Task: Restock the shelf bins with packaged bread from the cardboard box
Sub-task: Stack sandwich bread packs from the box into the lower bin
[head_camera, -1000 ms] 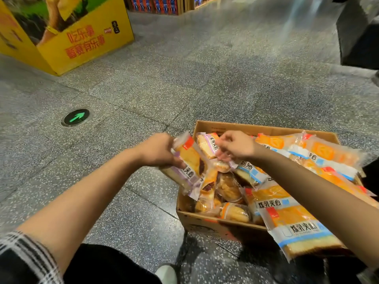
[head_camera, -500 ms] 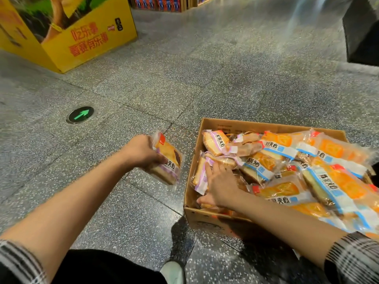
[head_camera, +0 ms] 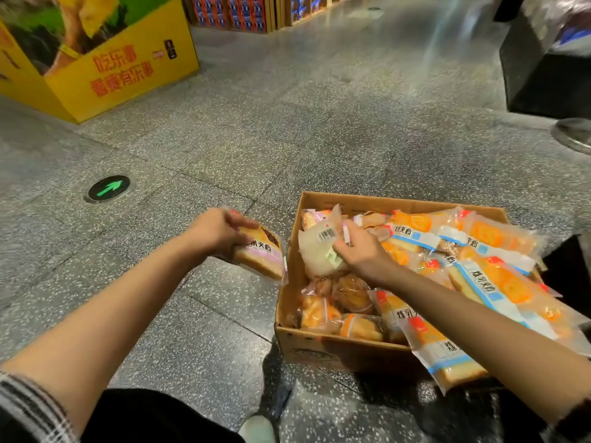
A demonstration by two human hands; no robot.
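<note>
Hidden under the right hand: the lower corner of the pale bread packet, turned barcode-side up, its front label unseen; cut off by the frame's left edge: the yellow display box; blurred beyond reading: the dark stand at upper right; covered by the left hand's fingers: the purple-banded bread packet's near end.

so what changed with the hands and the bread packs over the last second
The right hand went down into the cardboard box, then came up pinching a pack with its barcode side showing. The left hand carried its purple-banded bread pack out to the left, clear of the box. That grip stayed the same, and the box stayed on the floor.
</note>
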